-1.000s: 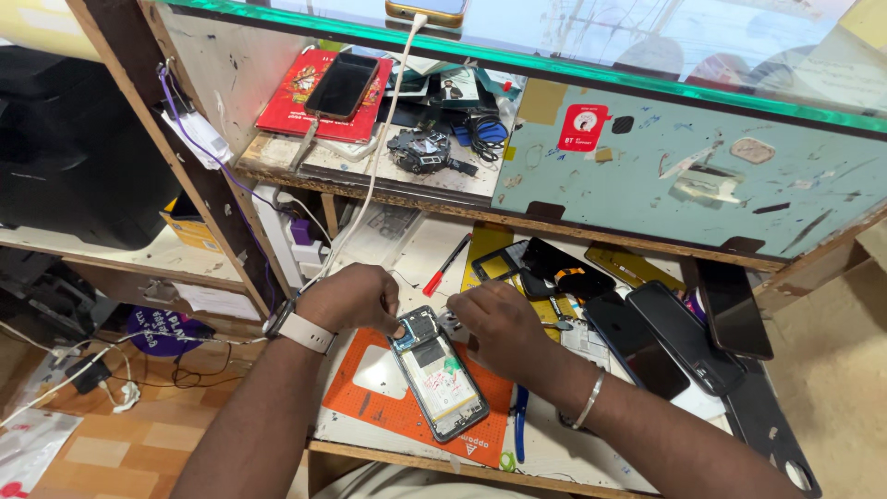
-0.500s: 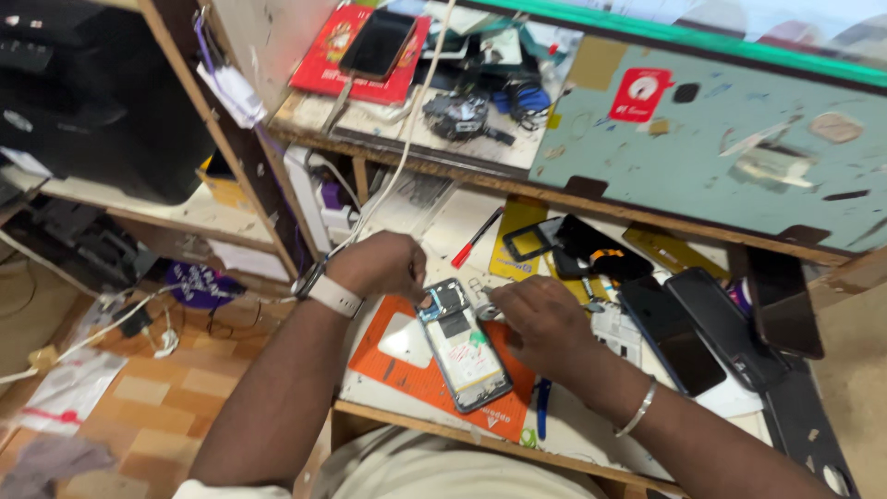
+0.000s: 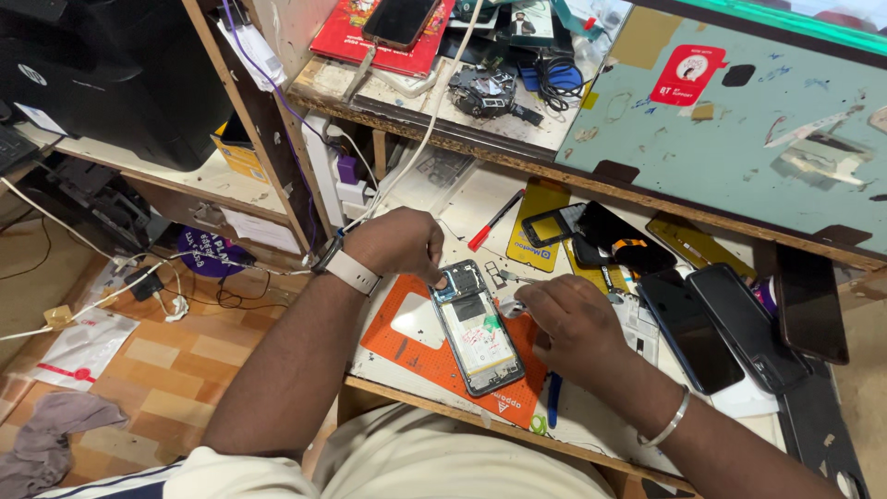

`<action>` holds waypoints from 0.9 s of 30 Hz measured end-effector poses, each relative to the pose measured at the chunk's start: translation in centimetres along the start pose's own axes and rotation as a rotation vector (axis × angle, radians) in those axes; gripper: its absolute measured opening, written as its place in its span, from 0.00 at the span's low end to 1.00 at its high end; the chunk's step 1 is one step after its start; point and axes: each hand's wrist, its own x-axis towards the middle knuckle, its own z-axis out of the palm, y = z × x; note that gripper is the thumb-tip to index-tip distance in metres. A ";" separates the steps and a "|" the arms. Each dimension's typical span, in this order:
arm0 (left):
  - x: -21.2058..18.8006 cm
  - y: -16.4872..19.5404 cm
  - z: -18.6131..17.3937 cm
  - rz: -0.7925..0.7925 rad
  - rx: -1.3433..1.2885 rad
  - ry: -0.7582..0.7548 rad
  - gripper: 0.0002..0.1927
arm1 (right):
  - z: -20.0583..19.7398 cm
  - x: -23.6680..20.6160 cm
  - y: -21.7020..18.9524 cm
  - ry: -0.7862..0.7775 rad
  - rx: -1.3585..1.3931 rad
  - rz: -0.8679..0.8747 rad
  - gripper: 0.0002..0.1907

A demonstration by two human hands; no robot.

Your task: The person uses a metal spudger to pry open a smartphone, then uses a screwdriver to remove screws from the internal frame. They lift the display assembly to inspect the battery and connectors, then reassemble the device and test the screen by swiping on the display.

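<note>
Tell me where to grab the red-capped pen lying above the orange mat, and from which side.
Grip the red-capped pen around the middle of its slim barrel, coming straight down from above. It lies flat and slanted on the white work surface, with bare space along both long sides, so fingers could likely close across it. The left hand is nearer to it than the right hand.

Your left hand (image 3: 399, 245) covers the top corner of the opened phone (image 3: 476, 326), so you cannot tell what its fingertips touch there. Your right hand (image 3: 577, 323) hides whatever small tool or part it pinches beside the phone. The dark printer (image 3: 111, 74) at upper left and the phone on the red book (image 3: 399, 20) run off the frame's edge.
</note>
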 end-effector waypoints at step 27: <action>-0.1 -0.3 0.2 0.024 0.004 0.028 0.17 | -2.2 -4.8 -3.0 -0.015 0.018 0.015 0.29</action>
